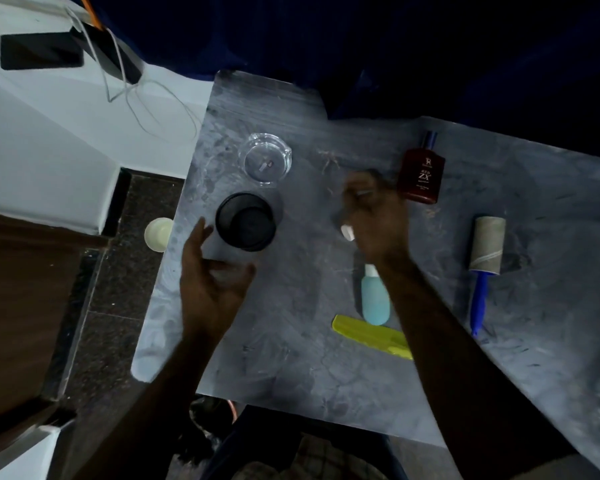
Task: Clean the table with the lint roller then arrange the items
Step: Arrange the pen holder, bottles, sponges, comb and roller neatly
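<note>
Label on the dark red bottle [420, 174] reads "RED ZX". Lint roller [484, 265] lies on table [291, 341], untouched. My left hand [210, 282] spread open; right hand [374, 216] blurred, grip unclear.

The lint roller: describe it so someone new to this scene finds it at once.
On the grey table, look right, past the dark red bottle. The lint roller lies flat there: a greyish paper drum on a blue handle, the only item with a handle.
</note>
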`<state>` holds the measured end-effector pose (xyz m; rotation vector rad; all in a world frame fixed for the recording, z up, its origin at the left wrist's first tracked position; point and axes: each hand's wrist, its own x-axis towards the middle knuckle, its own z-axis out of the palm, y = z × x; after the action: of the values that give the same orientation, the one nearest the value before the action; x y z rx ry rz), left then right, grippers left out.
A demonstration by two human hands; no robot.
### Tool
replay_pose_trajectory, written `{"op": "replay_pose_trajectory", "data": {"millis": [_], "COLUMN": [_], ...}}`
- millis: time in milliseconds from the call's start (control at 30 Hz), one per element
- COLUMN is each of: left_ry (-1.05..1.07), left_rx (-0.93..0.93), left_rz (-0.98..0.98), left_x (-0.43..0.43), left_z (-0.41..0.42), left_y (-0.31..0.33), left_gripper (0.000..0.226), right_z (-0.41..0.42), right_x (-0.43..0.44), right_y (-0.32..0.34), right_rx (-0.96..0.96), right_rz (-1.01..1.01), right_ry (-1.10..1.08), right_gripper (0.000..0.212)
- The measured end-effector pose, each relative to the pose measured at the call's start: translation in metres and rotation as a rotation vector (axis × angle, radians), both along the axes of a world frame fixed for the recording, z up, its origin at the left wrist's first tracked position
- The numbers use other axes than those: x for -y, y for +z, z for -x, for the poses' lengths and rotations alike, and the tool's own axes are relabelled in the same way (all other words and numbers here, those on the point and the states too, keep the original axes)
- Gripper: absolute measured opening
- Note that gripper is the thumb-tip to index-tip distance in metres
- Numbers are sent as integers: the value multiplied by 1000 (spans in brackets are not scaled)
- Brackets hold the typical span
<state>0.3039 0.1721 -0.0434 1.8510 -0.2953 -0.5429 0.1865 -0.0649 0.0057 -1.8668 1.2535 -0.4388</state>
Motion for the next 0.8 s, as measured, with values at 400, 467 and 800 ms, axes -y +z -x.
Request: {"op": "replay_pose_trajectory", "data": {"millis": [400,467,800], "left_ry": [-510,-547,-568], "left_rx": [87,110,291], "left_rz": [-172,-129,-69], "left_x": [-2,29,151], "left_z": [85,87,91], "left_y": [6,12,18], "left_gripper": [32,30,31], "right_z": [52,52,60], "right_x": [146,150,153], "right_y": [-33,-35,-34], "right_rx": [-582,-559,-480], "right_rz": [-65,-67,-144], "right_ry": [-165,-171,-167], "right_gripper": [105,104,105]}}
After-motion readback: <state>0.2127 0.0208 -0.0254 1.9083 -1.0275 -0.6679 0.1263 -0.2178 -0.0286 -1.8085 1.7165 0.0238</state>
